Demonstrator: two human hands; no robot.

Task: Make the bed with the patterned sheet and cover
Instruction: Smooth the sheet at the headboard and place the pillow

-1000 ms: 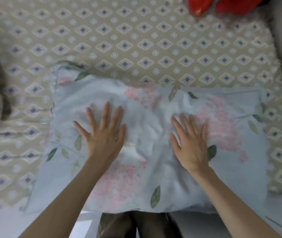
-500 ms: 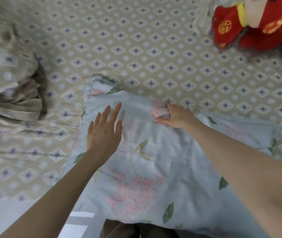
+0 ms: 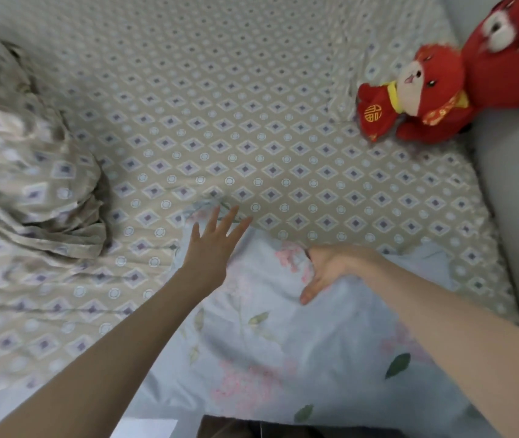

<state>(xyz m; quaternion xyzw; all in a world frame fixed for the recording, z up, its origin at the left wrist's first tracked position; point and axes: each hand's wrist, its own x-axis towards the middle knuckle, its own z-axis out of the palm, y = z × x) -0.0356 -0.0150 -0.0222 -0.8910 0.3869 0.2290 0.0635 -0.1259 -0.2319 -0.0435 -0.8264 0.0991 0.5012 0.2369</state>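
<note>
R hand point(image 3: 327, 270), approx. 5 o'clock of frame centre, had its fingers curled over the far edge of the floral pillow point(image 3: 283, 343), with the thumb lying out on top. It gripped that edge. L hand point(image 3: 212, 248), approx. 6 o'clock, was spread wide w/ fingers straight and held nothing. It sat at the pillow's far L corner; contact w/ the fabric could not be determined (blur).

Judged step: seating the pillow on the bed. Recommended procedure:
1. Draw the gripped edge evenly, w/o twisting.
2. Press the flat L palm on the corner to steady it.
3. Avoid dragging the sheet beneath into folds.

Pillow occupied 6 o'clock, nearest the person: pale blue w/ pink blooms & green leaves.

Patterned sheet point(image 3: 251, 121) covered the mattress from centre to 12 o'clock. It was beige w/ dark diamonds & small rings, mostly flat, w/ slight creases toward 1 o'clock.

Cover point(image 3: 30, 184), in the same pattern, lay bunched in a heap at 9 o'clock and was not yet spread.

Red plush toy point(image 3: 410, 99) sat at 2 o'clock.
</note>
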